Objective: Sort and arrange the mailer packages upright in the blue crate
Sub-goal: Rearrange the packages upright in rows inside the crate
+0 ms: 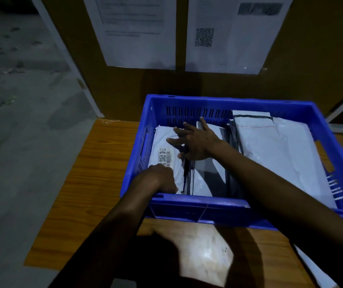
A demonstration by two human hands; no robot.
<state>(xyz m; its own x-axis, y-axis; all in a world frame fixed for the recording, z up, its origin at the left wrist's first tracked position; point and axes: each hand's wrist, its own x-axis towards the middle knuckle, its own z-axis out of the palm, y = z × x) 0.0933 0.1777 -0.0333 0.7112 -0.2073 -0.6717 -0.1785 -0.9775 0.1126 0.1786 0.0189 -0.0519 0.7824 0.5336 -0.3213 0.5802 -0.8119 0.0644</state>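
Observation:
The blue crate (199,208) stands on a wooden table and holds several white and grey mailer packages on edge. A white mailer with a barcode label (166,142) leans at the crate's left side. A large white mailer (278,154) leans at the right. My left hand (163,180) reaches over the near rim, its fingers curled on the near end of the barcoded mailer. My right hand (193,143) lies with fingers spread across the tops of the middle mailers (208,173), thumb down between them.
The wooden table (96,183) ends at the left, with grey floor beyond. A brown board with two printed sheets (139,32) rises just behind the crate. Another white mailer (316,271) lies on the table at the bottom right.

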